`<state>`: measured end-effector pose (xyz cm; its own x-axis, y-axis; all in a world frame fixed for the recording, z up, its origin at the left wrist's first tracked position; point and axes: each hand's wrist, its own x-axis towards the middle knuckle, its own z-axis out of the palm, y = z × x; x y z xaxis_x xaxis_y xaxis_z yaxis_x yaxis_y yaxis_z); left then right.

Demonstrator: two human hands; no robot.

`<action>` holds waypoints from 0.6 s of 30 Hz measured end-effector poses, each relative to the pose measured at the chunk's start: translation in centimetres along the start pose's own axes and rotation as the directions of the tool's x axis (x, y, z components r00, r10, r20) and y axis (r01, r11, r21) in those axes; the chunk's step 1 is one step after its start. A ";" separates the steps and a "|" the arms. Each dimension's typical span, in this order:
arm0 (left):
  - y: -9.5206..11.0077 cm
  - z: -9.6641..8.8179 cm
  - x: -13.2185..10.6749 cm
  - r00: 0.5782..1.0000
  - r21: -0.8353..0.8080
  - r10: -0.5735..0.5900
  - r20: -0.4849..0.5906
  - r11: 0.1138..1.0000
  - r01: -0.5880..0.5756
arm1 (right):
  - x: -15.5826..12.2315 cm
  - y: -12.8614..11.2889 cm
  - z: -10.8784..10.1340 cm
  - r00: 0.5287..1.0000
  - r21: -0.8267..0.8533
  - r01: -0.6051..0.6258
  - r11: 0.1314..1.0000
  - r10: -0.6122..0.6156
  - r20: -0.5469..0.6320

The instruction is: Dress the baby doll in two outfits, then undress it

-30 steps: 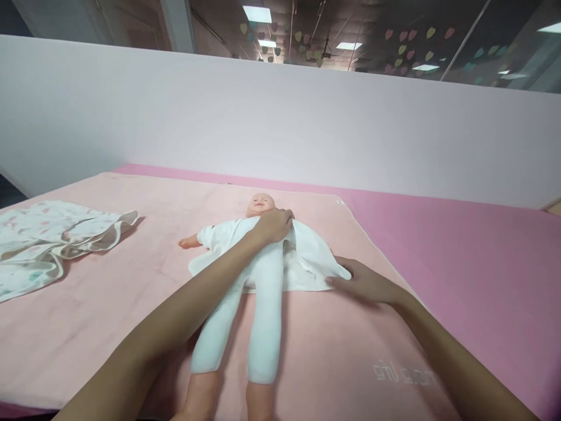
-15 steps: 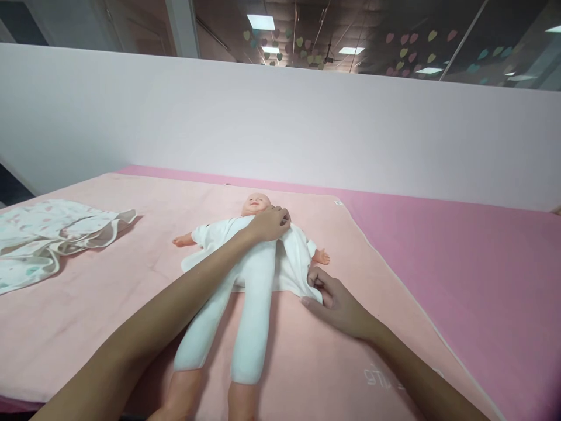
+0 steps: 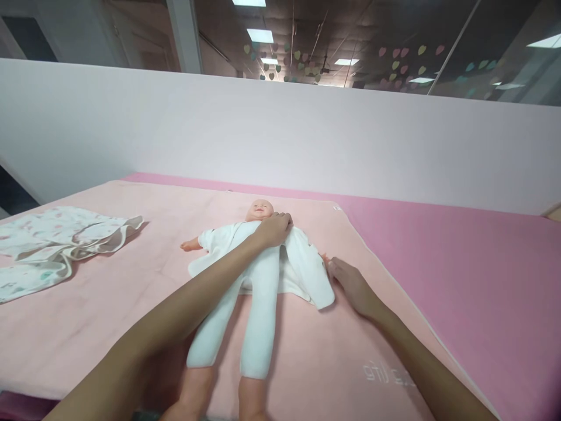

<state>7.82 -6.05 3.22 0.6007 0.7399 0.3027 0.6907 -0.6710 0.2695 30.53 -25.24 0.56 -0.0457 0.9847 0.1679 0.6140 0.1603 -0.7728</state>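
Note:
A baby doll [image 3: 259, 209] lies on its back on a light pink towel [image 3: 109, 304], dressed in white leggings [image 3: 258, 316] and an unfastened white top [image 3: 302, 266]. My left hand [image 3: 274, 228] rests on the doll's chest just under its chin, fingers curled on the top's fabric. My right hand [image 3: 350, 283] lies flat on the towel beside the doll's far arm, fingers stretched toward the top's loose right flap, holding nothing.
A crumpled patterned white cloth [image 3: 52, 245] lies at the left on the towel. A darker pink mat [image 3: 460, 275] extends to the right. A white partition wall [image 3: 280, 140] stands behind the bed.
My right hand has let go of the top's right flap and moved a little right and back, now lying flat. My left hand stays on the doll's chest.

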 end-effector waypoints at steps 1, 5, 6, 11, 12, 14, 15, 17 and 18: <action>0.0 -0.1 -0.1 1.000 -0.004 0.000 -0.005 1.000 0.000 | 0.4 0.3 -0.4 0.995 -0.038 0.016 0.999 -0.020 -0.102; -0.1 -0.3 -0.4 1.000 -0.020 0.001 -0.022 1.000 -0.001 | 2.1 0.3 -0.9 0.973 -0.207 0.080 0.975 -0.122 -0.197; -0.2 -0.3 -0.4 1.000 -0.027 0.003 -0.025 1.000 -0.003 | 2.7 0.1 -0.8 0.981 -0.213 0.112 0.971 -0.142 -0.134; -0.5 -0.6 -0.5 0.999 -0.106 0.001 -0.038 0.994 -0.005 | 6.3 -0.5 0.5 0.970 -0.164 0.239 0.957 -0.243 -0.002; -0.5 -0.6 -0.5 0.999 -0.123 -0.001 -0.041 0.992 -0.004 | 7.2 -0.1 0.7 0.965 -0.162 0.251 0.954 -0.260 -0.041; -0.6 -0.7 -0.5 0.999 -0.153 -0.008 -0.040 0.988 0.002 | 8.7 0.9 0.7 0.947 -0.178 0.268 0.947 -0.293 -0.134; -0.6 -0.7 -0.5 0.999 -0.171 -0.016 -0.035 0.985 0.010 | 9.3 1.6 0.6 0.935 -0.205 0.272 0.940 -0.309 -0.173; -0.6 -0.8 -0.6 0.999 -0.197 -0.031 -0.020 0.980 0.027 | 10.1 2.9 0.3 0.919 -0.280 0.271 0.921 -0.334 -0.209; -0.6 -0.9 -0.6 0.999 -0.205 -0.032 -0.014 0.978 0.028 | 10.4 3.5 0.2 0.918 -0.312 0.266 0.912 -0.338 -0.209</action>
<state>6.73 -6.12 3.68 0.5731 0.7600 0.3066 0.6099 -0.6454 0.4598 32.06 -14.44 -0.53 -0.0853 0.8353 0.5432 0.7935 0.3866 -0.4699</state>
